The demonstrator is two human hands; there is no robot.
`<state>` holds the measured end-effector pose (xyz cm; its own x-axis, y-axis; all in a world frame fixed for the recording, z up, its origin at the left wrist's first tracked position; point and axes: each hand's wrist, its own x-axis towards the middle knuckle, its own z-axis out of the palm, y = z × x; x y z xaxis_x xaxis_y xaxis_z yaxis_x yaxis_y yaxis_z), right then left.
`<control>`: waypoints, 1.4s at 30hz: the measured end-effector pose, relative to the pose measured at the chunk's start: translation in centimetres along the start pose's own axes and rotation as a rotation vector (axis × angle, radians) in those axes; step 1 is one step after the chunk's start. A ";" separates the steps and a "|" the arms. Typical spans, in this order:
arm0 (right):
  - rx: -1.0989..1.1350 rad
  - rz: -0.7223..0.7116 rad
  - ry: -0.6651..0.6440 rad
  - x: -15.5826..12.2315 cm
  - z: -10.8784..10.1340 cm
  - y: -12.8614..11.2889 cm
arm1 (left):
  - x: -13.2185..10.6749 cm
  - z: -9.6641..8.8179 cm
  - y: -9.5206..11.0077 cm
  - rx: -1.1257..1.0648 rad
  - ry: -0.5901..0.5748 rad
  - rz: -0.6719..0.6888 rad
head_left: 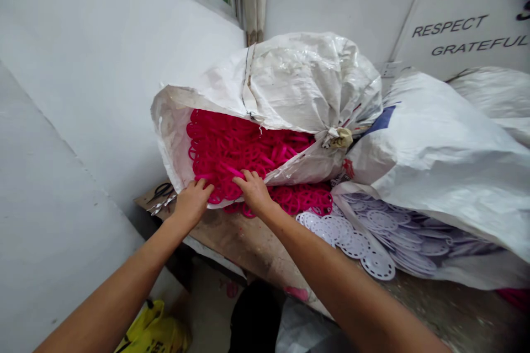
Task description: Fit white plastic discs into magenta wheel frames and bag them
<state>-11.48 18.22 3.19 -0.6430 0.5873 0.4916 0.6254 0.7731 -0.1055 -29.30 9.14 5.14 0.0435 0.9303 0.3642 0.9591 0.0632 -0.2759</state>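
Observation:
A white woven sack point(306, 83) lies on its side with its mouth gaping toward me, full of bright pink plastic rings point(232, 143). At the lower left of the mouth, my left hand point(194, 201) has its fingers curled over some of the rings. My right hand point(254, 193) is a little to the right at the sack's lower lip, its fingers closed on a pink ring among the pile. What lies under both palms is hidden. More pink rings point(300, 199) have spilled onto the tabletop below the sack.
A second white sack point(455, 143) at right spills pale slotted discs point(351, 242) onto the worn table point(256, 248). Black-handled scissors point(160, 192) rest at the table's left corner by the wall. A yellow bag point(159, 331) is on the floor below.

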 end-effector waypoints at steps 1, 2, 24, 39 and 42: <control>0.013 0.018 0.010 0.0 -0.1 0.0 | 0.0 0.2 -0.1 -0.009 -0.006 0.010; 0.028 0.034 0.018 0.1 -0.1 0.1 | -0.1 0.4 -0.2 -0.020 -0.011 0.021; 0.550 0.359 0.416 -11.2 0.4 2.6 | -6.0 5.7 13.2 -0.980 0.369 -0.388; 0.362 0.394 0.313 -21.4 -4.4 4.8 | -10.1 3.9 17.0 -1.197 0.344 -0.429; 0.427 0.340 0.263 -24.4 -4.8 3.1 | -14.3 3.7 17.0 -1.192 0.270 -0.397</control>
<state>8.26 5.19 -5.00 -0.2732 0.7816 0.5607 0.5090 0.6121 -0.6052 -14.60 -1.80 -8.03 -0.3803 0.8111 0.4444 0.5696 -0.1731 0.8035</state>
